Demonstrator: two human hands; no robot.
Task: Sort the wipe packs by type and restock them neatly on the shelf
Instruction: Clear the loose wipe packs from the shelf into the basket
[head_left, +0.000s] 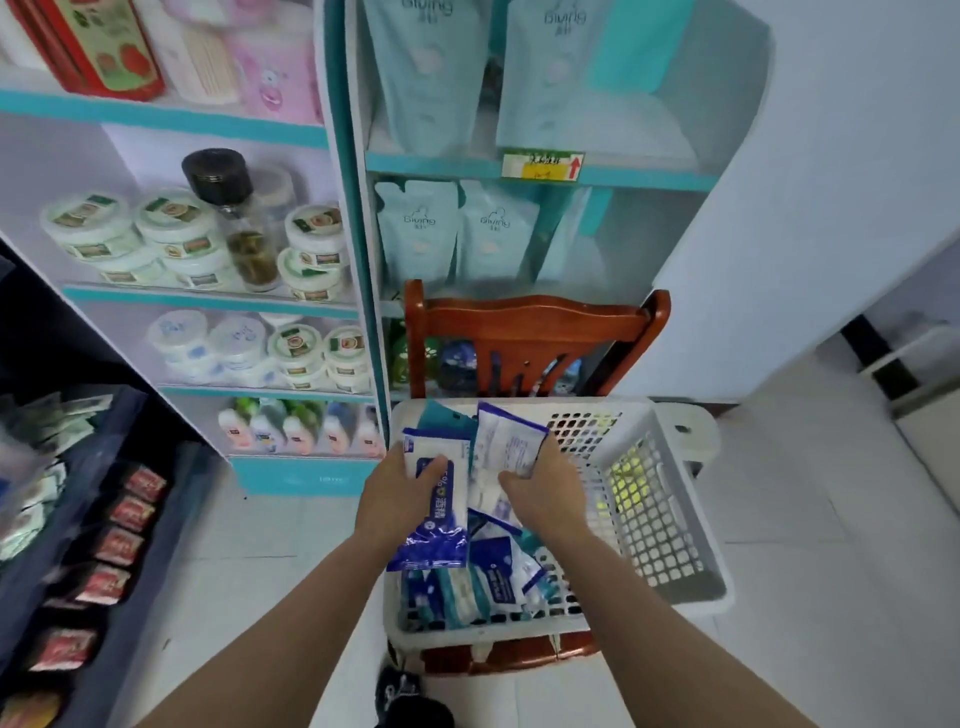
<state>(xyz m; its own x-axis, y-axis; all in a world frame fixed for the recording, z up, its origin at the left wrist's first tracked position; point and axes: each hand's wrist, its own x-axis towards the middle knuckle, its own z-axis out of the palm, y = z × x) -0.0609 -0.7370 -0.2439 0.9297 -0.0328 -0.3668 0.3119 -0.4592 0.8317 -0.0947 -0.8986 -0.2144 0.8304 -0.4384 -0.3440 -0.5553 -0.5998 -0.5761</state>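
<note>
Downward look at two bare forearms reaching into a white perforated plastic basket (670, 519) at centre frame. Left hand (400, 499) curled round a blue-and-white wipe pack (434, 512), thumb across its front. Printed on that pack's dark blue panel: a percent sign and white Chinese characters, too blurred to read. Glossy film, white at the upper end, deep blue and crimped at the lower end.

Right hand (545, 493) pinching a white wipe pack (511, 441) with a blue-violet edge, held upright just right of the first. Covered in small print, not legible. Both packs raised above the basket's left half. Beneath them, in the basket, loose wipe packs (483, 582) in blue, white and teal, jumbled together.

Basket resting on the seat of a red-brown wooden chair (530, 322). Behind the chair, a teal-edged shelf unit (355, 208) filling the upper left and centre. On its upper centre shelves, pale blue pouches (418, 228) marked with what looks like "Giving". On one shelf edge, a green and yellow label (543, 165) with handwritten characters and a red upward arrow. At left, stacked round white tubs (176, 218) with green labels, text unreadable. At lower left, red packets (119, 545) in a dark rack.
</note>
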